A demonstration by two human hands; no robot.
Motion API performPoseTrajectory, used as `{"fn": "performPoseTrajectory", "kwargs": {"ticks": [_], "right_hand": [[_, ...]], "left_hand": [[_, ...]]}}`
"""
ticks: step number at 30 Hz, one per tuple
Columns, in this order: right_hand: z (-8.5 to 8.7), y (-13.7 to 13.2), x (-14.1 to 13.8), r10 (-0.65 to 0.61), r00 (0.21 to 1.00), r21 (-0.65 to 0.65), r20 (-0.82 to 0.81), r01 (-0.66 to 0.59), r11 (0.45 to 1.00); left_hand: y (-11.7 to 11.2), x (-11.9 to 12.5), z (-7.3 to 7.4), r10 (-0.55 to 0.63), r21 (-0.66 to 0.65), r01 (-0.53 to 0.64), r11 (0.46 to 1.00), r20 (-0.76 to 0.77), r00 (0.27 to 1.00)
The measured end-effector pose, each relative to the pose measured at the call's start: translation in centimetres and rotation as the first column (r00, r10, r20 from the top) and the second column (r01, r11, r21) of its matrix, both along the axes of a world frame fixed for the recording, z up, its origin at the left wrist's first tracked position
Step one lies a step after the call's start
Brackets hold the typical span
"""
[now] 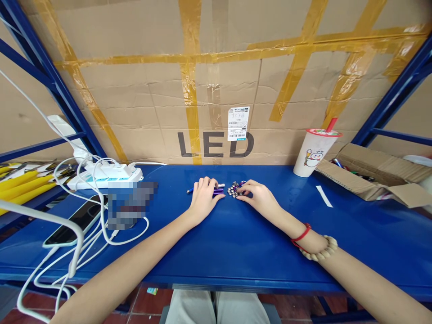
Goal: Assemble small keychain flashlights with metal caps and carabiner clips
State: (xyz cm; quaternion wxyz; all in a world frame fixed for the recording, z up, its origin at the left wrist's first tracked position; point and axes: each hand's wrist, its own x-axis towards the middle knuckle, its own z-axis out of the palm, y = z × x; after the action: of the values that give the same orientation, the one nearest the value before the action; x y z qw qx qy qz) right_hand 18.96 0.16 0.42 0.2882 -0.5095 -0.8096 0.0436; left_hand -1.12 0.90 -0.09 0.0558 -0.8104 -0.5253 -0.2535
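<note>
My left hand (202, 198) lies over a few slim purple and blue metal tubes (218, 191), its fingers curled down around them and its thumb along the near side. Silvery ends of the tubes stick out to the right. Just beside them is a cluster of small round silver-and-purple pieces (232, 191), several in number, with shiny ends facing up. My right hand (259, 194) reaches into the right side of this cluster, thumb and forefinger brought together at one of the small pieces. The fingers partly hide that piece.
A lidded cup with a red straw (313, 153) stands at the back right, near an open cardboard box (364, 173) and a white strip (324, 196). On the left are a power strip (108, 175), tangled white cables and a phone (76, 221). A large taped carton (151, 112) closes off the back.
</note>
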Motion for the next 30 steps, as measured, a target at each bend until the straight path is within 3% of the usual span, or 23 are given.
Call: {"fn": "performPoseTrajectory", "kwargs": {"ticks": [4, 7, 14, 24, 30], "right_hand": [[0.45, -0.44, -0.12, -0.107, 0.99, -0.014, 0.087, 0.109, 0.994], [0.59, -0.55, -0.11, -0.104, 0.987, -0.023, 0.123, 0.107, 0.994], [0.75, -0.64, -0.17, -0.149, 0.971, -0.043, 0.188, 0.159, 0.986], [0.55, -0.53, -0.26, -0.182, 0.978, -0.129, 0.098, 0.194, 0.973], [0.2, -0.45, -0.3, -0.133, 0.99, -0.08, 0.042, 0.136, 0.988]], "left_hand": [[0.01, 0.0, -0.04, -0.003, -0.003, 0.003, 1.0, -0.034, 0.999], [-0.04, 0.07, 0.01, -0.044, -0.01, 0.043, 0.999, -0.044, 0.998], [-0.59, 0.57, 0.59, -0.245, 0.014, 0.246, 0.969, -0.015, 0.969], [-0.8, 0.76, 0.84, -0.389, -0.049, 0.387, 0.921, -0.043, 0.92], [-0.87, 0.76, 0.89, -0.398, -0.056, 0.394, 0.917, -0.116, 0.91]]}}
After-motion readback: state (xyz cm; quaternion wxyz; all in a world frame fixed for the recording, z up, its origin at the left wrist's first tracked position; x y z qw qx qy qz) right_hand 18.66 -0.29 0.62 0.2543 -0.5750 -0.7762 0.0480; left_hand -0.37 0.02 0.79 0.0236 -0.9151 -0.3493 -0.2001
